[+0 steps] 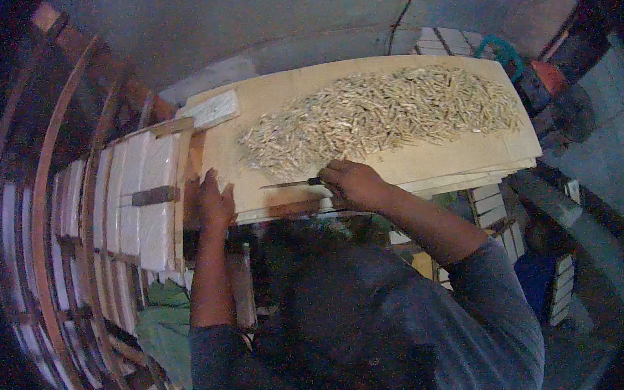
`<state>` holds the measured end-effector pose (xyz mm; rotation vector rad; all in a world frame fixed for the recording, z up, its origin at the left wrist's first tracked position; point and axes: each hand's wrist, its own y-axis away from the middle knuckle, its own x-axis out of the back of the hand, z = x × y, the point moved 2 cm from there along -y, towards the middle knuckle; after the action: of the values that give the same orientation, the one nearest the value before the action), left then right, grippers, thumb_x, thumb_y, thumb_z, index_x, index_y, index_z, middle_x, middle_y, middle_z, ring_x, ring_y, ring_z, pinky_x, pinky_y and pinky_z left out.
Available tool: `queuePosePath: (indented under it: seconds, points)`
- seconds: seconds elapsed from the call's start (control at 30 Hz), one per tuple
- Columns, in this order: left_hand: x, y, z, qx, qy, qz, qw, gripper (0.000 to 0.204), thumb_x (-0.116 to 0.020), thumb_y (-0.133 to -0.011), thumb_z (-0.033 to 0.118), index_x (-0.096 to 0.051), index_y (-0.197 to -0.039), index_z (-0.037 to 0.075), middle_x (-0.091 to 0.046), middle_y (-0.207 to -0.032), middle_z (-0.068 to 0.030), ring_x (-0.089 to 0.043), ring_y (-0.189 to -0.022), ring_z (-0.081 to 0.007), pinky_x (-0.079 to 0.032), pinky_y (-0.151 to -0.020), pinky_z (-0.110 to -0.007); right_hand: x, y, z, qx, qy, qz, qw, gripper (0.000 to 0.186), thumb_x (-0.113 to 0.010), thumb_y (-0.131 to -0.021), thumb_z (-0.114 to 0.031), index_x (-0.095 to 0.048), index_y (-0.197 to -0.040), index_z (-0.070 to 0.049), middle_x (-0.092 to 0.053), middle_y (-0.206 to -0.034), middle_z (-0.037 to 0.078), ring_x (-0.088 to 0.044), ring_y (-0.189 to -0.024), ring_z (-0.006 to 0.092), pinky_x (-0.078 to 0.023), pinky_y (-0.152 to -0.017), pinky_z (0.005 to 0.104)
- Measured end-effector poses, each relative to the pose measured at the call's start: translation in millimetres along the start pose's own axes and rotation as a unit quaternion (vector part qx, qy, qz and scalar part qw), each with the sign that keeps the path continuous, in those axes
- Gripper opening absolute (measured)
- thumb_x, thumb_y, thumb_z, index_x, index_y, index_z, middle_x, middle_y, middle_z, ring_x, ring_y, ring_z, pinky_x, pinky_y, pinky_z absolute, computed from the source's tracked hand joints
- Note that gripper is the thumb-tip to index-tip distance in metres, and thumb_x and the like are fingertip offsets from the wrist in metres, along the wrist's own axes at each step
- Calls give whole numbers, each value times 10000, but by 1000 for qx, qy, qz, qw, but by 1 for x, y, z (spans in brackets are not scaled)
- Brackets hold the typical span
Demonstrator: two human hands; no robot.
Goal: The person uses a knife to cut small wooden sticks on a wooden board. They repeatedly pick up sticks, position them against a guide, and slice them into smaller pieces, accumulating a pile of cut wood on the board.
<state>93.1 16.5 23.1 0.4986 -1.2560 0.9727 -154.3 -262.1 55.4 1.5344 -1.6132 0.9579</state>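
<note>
My right hand point(358, 185) is closed around the dark handle of a thin-bladed knife point(286, 185), held at the near edge of a pale wooden board point(287, 86). Its narrow blade points left and lies roughly level. My left hand point(216, 202) is at the board's near left corner, fingers raised and apart, holding nothing that I can see. Between the hands, the knife tip stops short of the left fingers. Across the board beyond both hands spreads a long heap of short, pale, stick-like pieces point(393, 111), which look like wooden dowels.
A plastic-wrapped white block point(214, 109) sits at the board's far left corner. Wrapped white stacks point(156, 197) stand upright left of my left hand. Green cloth point(164, 322) hangs below them. Past the right end are a teal curved thing point(505, 51) and a red part point(549, 77).
</note>
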Motion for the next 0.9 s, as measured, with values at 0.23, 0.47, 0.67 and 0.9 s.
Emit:
queuePosePath:
  seconds: [0.23,0.47,0.67,0.9]
  points:
    - [23,1,13,-13,-40,-22,999,632,-806,-887,256,-575,-1414,-6,-659,-1318,-279,-564,-1315,-444,-455,-1113,-511,-5,-49,-2,-26,103,90,990,186,-612,-933,-169,-650,-1048,-28,-658,-1016,205,-668,-962,418,-563,-837,531]
    - [30,-8,3,-15,-35,-31,999,700,-816,-864,345,-575,-1456,60,-589,-1440,-280,-498,-1385,-471,-403,-1182,-522,13,-79,-8,-133,48,43,989,183,-664,-942,-168,-649,-1073,-40,-667,-1059,217,-670,-955,443,-548,-822,535]
    - [37,-7,2,34,79,-6,996,659,-817,-887,305,-573,-1448,57,-606,-1437,-250,-559,-1355,-420,-447,-1150,-483,28,-57,-7,-112,-108,116,981,313,-676,-976,-273,-644,-1117,4,-688,-1035,264,-692,-980,473,-545,-843,545]
    - [42,-4,23,12,104,51,993,645,-828,-884,274,-575,-1438,62,-639,-1378,-246,-608,-1286,-407,-487,-1103,-470,25,-10,1,-229,-343,121,903,251,-649,-1031,-245,-625,-1107,-6,-687,-968,174,-708,-908,313,-562,-754,438]
